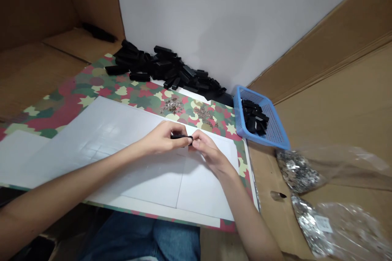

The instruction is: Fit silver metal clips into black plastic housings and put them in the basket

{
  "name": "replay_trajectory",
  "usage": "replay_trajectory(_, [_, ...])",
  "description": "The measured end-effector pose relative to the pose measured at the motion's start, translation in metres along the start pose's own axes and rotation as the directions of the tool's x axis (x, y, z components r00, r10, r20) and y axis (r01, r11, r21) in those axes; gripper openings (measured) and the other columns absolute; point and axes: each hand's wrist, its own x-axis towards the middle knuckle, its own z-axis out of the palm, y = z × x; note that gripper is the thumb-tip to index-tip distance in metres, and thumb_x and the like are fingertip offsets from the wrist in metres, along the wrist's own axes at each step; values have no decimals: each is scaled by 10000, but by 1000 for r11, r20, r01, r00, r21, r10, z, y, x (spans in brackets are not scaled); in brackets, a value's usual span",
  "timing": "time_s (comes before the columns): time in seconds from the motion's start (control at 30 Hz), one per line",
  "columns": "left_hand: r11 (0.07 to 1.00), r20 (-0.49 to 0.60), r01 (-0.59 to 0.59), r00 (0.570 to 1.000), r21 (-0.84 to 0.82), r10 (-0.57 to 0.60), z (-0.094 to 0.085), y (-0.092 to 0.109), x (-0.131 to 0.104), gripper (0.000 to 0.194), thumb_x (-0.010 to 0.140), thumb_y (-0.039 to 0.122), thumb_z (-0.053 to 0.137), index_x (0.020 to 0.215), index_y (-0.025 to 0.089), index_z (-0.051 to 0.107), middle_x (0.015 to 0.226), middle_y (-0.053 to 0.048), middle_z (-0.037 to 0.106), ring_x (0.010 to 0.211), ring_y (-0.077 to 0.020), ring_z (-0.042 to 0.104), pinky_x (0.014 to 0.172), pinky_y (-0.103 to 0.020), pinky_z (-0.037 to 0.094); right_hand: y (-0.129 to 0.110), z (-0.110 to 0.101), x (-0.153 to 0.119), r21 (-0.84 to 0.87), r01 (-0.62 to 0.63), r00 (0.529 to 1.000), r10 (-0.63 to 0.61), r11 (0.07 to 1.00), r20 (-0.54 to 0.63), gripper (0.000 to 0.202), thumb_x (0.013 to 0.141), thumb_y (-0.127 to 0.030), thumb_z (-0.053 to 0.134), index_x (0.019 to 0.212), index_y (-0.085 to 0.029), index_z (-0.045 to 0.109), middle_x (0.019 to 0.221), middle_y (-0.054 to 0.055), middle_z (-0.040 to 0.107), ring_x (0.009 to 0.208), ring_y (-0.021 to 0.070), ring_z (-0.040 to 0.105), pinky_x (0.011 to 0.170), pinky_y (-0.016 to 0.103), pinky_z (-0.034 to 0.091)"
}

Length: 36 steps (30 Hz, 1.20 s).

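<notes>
Between the fingers of my left hand (167,138) is a small, dark, oblong black piece (179,136), held above the white sheets (147,179). My right hand (207,149) meets it at the piece's right end, thumb and fingertips pinched together there. Whether those fingertips also hold a tiny part is hidden. Just beyond my hands lie two little heaps of small metal parts, a left heap (173,105) and a right heap (204,114), on the patterned table top (134,89).
A long pile of black pieces (162,65) lies along the white wall at the back. To the right stands a blue basket (277,130) holding more black pieces. Clear bags of shiny metal parts (298,171) rest on cardboard, near a small dark-tipped object (278,195).
</notes>
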Motion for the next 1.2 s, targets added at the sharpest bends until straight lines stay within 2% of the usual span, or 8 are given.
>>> replay_trajectory(0.17, [998, -42, -13, 999, 58, 15, 3, 0, 0, 236, 756, 332, 549, 665, 130, 629, 625, 2, 568, 578, -101, 461, 536, -229, 330, 1, 8, -1, 95, 8, 996, 1, 995, -89, 204, 693, -366, 653, 725, -213, 523, 693, -25, 530, 698, 152, 498, 675, 271, 343])
replay_trajectory(0.33, [994, -74, -40, 996, 100, 48, 4, -2, 1, 233, 758, 340, 549, 654, 140, 609, 629, 2, 576, 592, -107, 484, 538, -228, 336, 1, 11, 0, 72, 79, 985, -67, 994, -159, 199, 680, -351, 650, 690, -212, 508, 672, -36, 473, 669, 141, 446, 651, 268, 314])
replay_trajectory(0.57, [983, -99, -82, 990, 166, 99, 3, -4, 0, 203, 762, 319, 550, 662, 148, 590, 630, 7, 581, 593, -108, 500, 537, -225, 338, 5, 8, 1, -201, 201, 950, -241, 959, -197, 179, 715, -347, 614, 688, -217, 495, 660, -41, 444, 616, 133, 417, 606, 276, 318])
replay_trajectory(0.73, [962, -128, -133, 978, 238, 167, 4, -3, -1, 193, 763, 301, 556, 648, 149, 590, 614, 9, 566, 586, -109, 500, 546, -228, 340, 3, 8, -2, -363, 253, 921, -339, 897, -194, 148, 770, -332, 575, 720, -222, 491, 679, -33, 480, 638, 143, 468, 631, 291, 372])
replay_trajectory(0.9, [926, -153, -212, 951, 312, 270, 6, -3, -5, 184, 789, 287, 558, 671, 150, 597, 631, 5, 573, 586, -112, 503, 555, -234, 353, 4, 8, -4, -493, 357, 857, -488, 794, -165, 86, 795, -284, 562, 757, -225, 513, 717, -14, 523, 692, 160, 516, 662, 303, 413])
replay_trajectory(1.0, [842, -191, -324, 879, 432, 437, 8, -5, -7, 171, 808, 266, 565, 689, 148, 599, 631, 1, 554, 569, -113, 481, 551, -246, 353, 2, 6, -7, -552, 405, 824, -553, 729, -126, 52, 803, -262, 571, 797, -230, 531, 756, -2, 547, 739, 174, 542, 688, 314, 436])
replay_trajectory(1.13, [604, -191, -441, 680, 664, 708, 9, -9, -8, 150, 815, 258, 569, 705, 160, 597, 577, 7, 510, 533, -126, 427, 543, -285, 325, -3, 1, -11, -539, 451, 837, -547, 711, -22, 76, 833, -252, 590, 900, -244, 556, 821, -1, 573, 777, 172, 571, 729, 316, 459])
replay_trajectory(1.2, [525, -176, -456, 612, 719, 771, 9, -10, -8, 111, 810, 240, 564, 732, 170, 601, 572, 7, 523, 538, -133, 430, 550, -292, 336, -4, -3, -13, -517, 463, 845, -535, 720, 12, 123, 849, -259, 597, 966, -256, 558, 860, 0, 577, 809, 170, 582, 751, 314, 465])
